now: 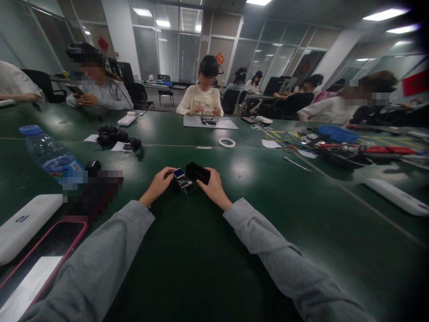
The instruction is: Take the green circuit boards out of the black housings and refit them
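Near the middle of the green table (208, 232), my left hand (160, 182) is closed on the left edge of a small circuit board (187, 184) with a little screen (178, 173) at its upper end. My right hand (213, 185) grips a black case (197, 172) with thumb and fingers, just right of the board. Case and board are very close together; whether they touch is hard to tell. The case's inside is too dark to make out.
On the left are a water bottle (55, 156), a white device (28, 223) and a pink-edged phone (72, 232). Ahead lies a white tape ring (227, 142). A wrench (296, 164), tangled cables (355, 145) and another white device (397, 196) are rightward. Several people sit around.
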A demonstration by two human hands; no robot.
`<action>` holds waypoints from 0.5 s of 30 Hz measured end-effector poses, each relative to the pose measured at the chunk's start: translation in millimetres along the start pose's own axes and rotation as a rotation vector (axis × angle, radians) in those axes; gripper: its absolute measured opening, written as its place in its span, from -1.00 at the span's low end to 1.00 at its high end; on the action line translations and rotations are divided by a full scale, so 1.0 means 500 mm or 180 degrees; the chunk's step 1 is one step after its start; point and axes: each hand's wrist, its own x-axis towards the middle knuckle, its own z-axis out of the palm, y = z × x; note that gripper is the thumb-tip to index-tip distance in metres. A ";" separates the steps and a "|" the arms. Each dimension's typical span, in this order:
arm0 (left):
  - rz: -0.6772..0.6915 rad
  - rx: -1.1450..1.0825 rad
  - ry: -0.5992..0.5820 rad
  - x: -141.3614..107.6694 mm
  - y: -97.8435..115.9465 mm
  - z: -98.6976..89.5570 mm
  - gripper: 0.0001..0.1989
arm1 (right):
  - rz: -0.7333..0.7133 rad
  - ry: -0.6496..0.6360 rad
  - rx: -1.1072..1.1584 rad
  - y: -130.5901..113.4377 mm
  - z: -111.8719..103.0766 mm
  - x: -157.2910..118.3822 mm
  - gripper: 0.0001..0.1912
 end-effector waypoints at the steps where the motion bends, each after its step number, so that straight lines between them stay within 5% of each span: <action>1: -0.0006 0.0002 0.0001 0.000 0.000 0.000 -0.70 | -0.0014 -0.0016 0.0022 0.001 0.000 0.000 -0.44; 10: -0.0050 0.0002 0.0004 0.002 -0.001 0.000 -0.71 | -0.0103 0.0281 0.0441 -0.001 -0.005 -0.001 -0.54; 15: -0.0122 0.0037 0.0010 -0.004 0.015 -0.002 -0.70 | -0.0335 0.0640 0.0071 0.019 -0.087 -0.020 -0.53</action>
